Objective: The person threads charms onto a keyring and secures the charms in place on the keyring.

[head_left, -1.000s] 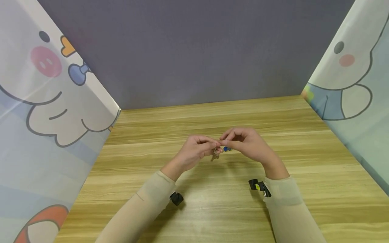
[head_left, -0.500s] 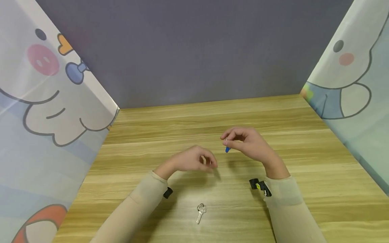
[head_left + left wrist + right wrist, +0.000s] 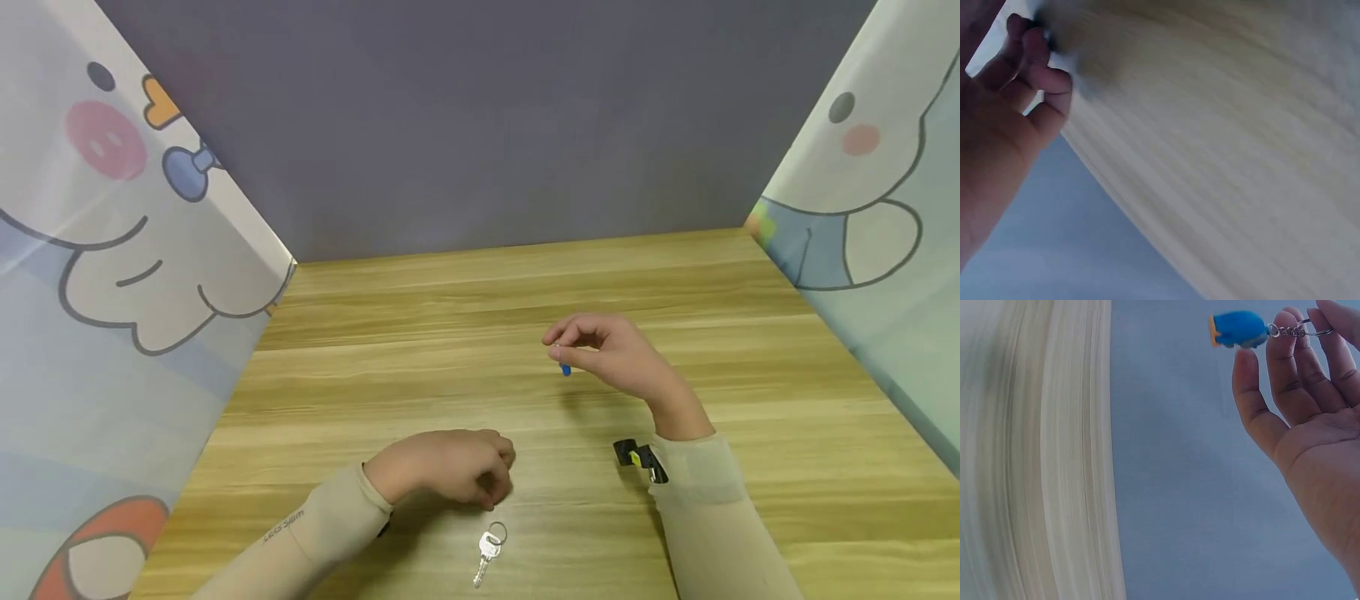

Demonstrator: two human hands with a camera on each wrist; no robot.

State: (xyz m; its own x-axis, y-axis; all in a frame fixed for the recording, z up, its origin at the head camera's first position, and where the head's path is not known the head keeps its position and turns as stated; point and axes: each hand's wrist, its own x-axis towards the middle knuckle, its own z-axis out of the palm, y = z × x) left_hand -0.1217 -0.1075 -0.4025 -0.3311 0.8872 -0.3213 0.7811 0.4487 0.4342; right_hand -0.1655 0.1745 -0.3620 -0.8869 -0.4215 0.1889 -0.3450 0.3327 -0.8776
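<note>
My right hand [image 3: 611, 358] pinches the split ring of a keychain [image 3: 1238, 328] between thumb and fingertips, above the table. From that ring hangs a short chain with a small blue figure that has an orange end. Low in the head view, a silver key [image 3: 489, 546] with its own split ring lies flat on the wood. Just beyond the key is my left hand [image 3: 457, 467], back upward and fingers loosely bent. Nothing shows between those fingers in the left wrist view, where the hand [image 3: 1022, 87] is partly cut off.
The wood-grain table [image 3: 360, 358] ends at a dark grey panel [image 3: 510, 125] at the back. Cartoon-printed panels stand along the left [image 3: 172, 275] and right sides. A black wrist mount [image 3: 637, 458] sits at the right cuff.
My left hand has parted from the right, and the key has gone from between the hands to the table. The left hand has since moved down toward it. The right hand stays put.
</note>
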